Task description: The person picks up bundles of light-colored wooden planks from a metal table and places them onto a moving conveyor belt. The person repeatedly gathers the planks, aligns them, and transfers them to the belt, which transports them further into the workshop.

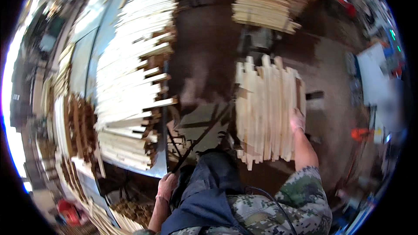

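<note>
My left hand is low, near the front corner of the long table, its fingers closed round the near end of a long dark strip. That strip slants away to the right, in front of my legs. To my right lies a layer of pale wooden slats, side by side and pointing away from me, with uneven ends. At the right edge of this layer my right hand grips an outer slat; its fingertips are partly hidden. Browner wood shows along that edge.
A metal-topped table on the left bears a long row of pale slats, some jutting over its edge. Another slat stack stands beyond the right one. Brown-edged boards lie far left. An orange tool is at right.
</note>
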### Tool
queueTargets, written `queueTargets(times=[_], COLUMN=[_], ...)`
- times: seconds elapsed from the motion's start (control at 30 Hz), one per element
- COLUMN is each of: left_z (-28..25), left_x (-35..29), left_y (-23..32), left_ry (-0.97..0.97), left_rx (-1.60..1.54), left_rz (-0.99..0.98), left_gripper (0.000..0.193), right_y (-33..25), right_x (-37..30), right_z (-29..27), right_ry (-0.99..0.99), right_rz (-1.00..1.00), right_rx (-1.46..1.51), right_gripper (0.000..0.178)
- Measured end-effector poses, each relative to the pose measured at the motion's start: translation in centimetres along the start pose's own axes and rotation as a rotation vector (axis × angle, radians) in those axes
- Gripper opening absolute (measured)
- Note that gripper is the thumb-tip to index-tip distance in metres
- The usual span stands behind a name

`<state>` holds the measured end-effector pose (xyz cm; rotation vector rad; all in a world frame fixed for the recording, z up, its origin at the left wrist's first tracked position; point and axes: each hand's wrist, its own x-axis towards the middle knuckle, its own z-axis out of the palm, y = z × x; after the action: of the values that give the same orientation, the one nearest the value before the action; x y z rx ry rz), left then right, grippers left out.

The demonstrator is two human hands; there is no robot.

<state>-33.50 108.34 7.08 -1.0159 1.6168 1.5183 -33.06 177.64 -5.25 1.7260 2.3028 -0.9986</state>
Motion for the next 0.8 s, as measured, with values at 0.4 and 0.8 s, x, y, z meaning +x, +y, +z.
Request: queueTargets(times=[0.4,0.8], left_z=[-1.3,-7.4], left_x=[3.8,5.2], left_y=[-1.7,9.4], left_ry=[-0.009,0.396], left_rx=[-0.271,0.101], left_rz=[0.183,0.746], left_gripper=[0.061,0.069], right_y=[-15.1,-39.4], right_x=[-3.9,-20.2], right_z=[5.7,19.4], right_ry=[-0.021,-0.553], right_rz=[-0.531,-0.844], right_rx=[0.032,0.342], right_gripper=[0.072,0.066])
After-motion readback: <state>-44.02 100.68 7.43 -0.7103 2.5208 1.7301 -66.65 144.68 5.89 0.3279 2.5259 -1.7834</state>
